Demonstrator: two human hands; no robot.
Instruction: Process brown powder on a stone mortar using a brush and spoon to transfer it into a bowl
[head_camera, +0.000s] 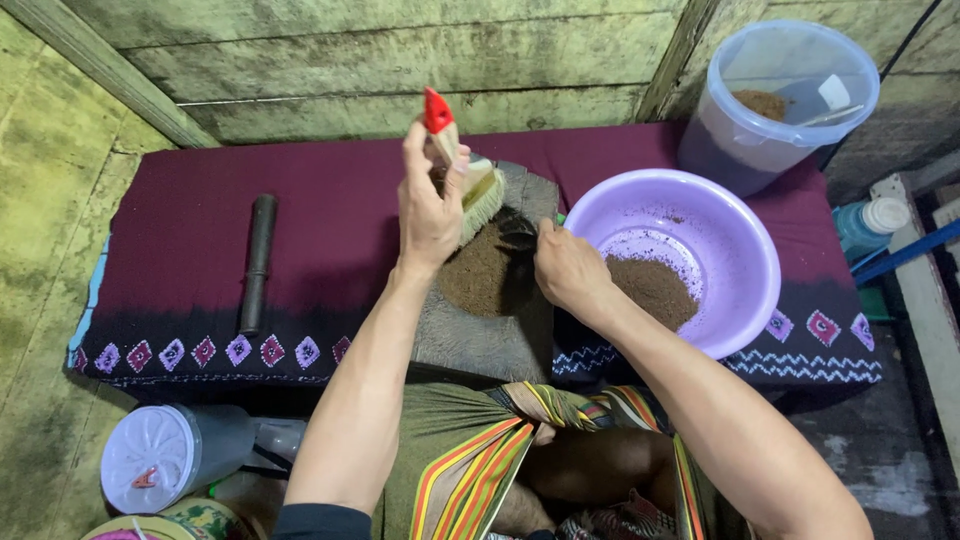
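A maroon patterned cloth (330, 210) spreads across most of the view, covering the floor before the seated person. At the centre lies a grey grinding stone (480, 335), heaped with brown powder (487, 272). At three o'clock from the stone sits a lilac plastic basin (735, 235), more of the same powder lying in its bottom. At one o'clock stands a clear lidded tub (790, 90), a little powder inside. At nine o'clock a dark cylindrical roller (258, 262) rests well apart from the stone. Above the stone, the left hand (430, 205) has its grip clamped on a red-handled brush (462, 165), bristles angled toward the powder. The right hand (568, 268) rests at the stone's three o'clock edge, just beside the basin; whether its fingers pinch anything, I cannot tell.
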